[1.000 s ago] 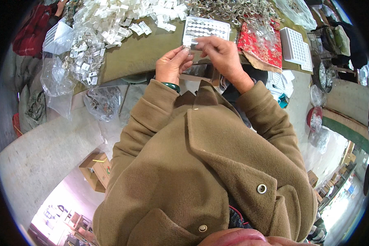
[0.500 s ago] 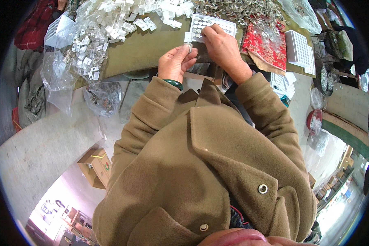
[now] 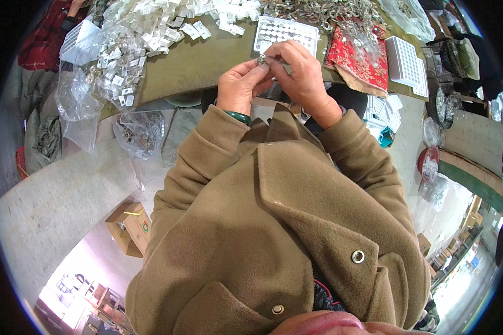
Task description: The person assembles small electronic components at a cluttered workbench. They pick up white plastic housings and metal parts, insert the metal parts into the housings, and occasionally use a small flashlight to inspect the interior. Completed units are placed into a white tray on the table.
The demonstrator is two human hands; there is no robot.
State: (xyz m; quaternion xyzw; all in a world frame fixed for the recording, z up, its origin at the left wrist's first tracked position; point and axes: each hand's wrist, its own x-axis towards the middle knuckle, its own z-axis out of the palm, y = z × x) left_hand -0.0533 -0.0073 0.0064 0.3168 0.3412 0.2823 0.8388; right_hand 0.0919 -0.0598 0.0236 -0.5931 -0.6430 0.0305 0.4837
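Observation:
My left hand [image 3: 240, 86] is closed in a pinch over the table's front edge. Between its fingertips is a small white plastic piece [image 3: 262, 57], mostly hidden by the fingers. My right hand [image 3: 300, 72] meets it there, thumb and fingers pressed together at the same spot. Whatever the right fingertips hold is too small and covered to make out. Just beyond them lies a white tray [image 3: 257, 41] with rows of small round white pieces. A heap of white and clear plastic pieces [image 3: 162, 25] spreads over the table at the left and back.
Tangled metal parts [image 3: 330, 12] lie at the back right, beside a red patterned cloth [image 3: 349, 61]. Farther right stand white perforated trays [image 3: 405, 61]. Clear plastic bags [image 3: 75, 106] hang at the left edge. Another person's red plaid sleeve [image 3: 42, 42] shows at far left.
My right hand has moved from the tray toward me and left, joining the left hand. The small white piece, plainly visible before, is now mostly covered by fingers.

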